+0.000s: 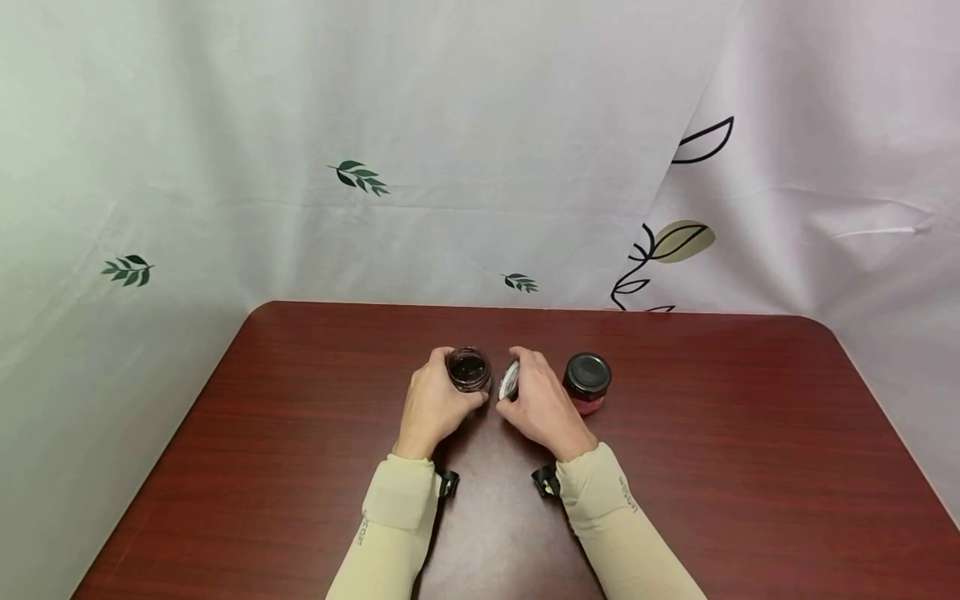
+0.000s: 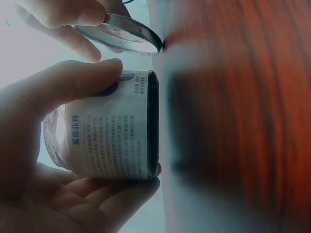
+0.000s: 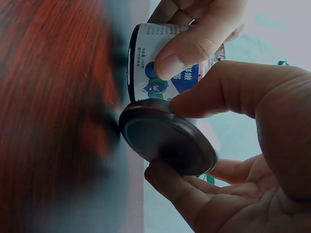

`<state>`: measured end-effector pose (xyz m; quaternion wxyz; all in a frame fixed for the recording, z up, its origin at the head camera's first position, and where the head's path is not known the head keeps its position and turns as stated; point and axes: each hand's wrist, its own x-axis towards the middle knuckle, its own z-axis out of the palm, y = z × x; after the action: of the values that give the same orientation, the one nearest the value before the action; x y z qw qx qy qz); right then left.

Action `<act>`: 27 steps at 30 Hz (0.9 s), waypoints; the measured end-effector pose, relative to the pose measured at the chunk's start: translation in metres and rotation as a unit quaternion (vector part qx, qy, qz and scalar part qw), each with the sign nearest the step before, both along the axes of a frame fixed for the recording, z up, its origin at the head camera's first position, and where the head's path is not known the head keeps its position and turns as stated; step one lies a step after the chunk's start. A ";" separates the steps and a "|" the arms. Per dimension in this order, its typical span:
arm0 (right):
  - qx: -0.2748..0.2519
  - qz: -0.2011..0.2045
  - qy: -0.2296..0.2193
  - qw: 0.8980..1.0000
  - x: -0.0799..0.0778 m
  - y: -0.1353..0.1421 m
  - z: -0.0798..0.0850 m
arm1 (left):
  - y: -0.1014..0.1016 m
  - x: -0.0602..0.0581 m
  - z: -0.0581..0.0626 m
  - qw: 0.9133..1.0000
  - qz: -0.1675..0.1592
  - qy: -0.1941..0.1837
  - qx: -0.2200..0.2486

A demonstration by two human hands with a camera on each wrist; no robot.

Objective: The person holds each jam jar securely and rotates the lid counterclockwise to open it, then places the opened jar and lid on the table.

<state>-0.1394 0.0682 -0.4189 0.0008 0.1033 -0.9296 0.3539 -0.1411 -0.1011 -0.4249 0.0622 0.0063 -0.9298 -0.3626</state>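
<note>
My left hand (image 1: 437,406) grips an uncapped glass jar (image 1: 469,369) of dark jam, thumb on one side and fingers round the other. In the left wrist view the jar (image 2: 114,131) shows a white printed label; a blueberry picture is on the label (image 3: 158,87) in the right wrist view. My right hand (image 1: 542,402) pinches a round metal lid (image 1: 509,381) by its edge, tilted on its side close to the jar. The lid (image 3: 167,138) has a dark outer face and a pale inner face.
Just right of my right hand stands a second jar (image 1: 587,379) with a black lid and red contents. The dark red wooden table (image 1: 712,467) has rounded far corners. Behind it hangs a pale curtain (image 1: 465,167) with leaf prints.
</note>
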 end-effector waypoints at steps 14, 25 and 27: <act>0.003 -0.001 -0.017 1.000 0.001 0.001 -0.001 | 0.000 0.000 -0.001 1.000 0.000 -0.012 -0.003; -0.002 -0.008 -0.024 1.000 0.001 0.002 -0.002 | 0.000 0.000 -0.001 1.000 0.002 -0.018 -0.003; -0.003 -0.006 -0.026 1.000 0.000 0.002 -0.002 | 0.000 0.000 -0.001 1.000 0.003 -0.020 -0.003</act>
<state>-0.1389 0.0707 -0.4210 -0.0208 0.0884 -0.9289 0.3589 -0.1415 -0.1008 -0.4256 0.0446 0.0160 -0.9321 -0.3590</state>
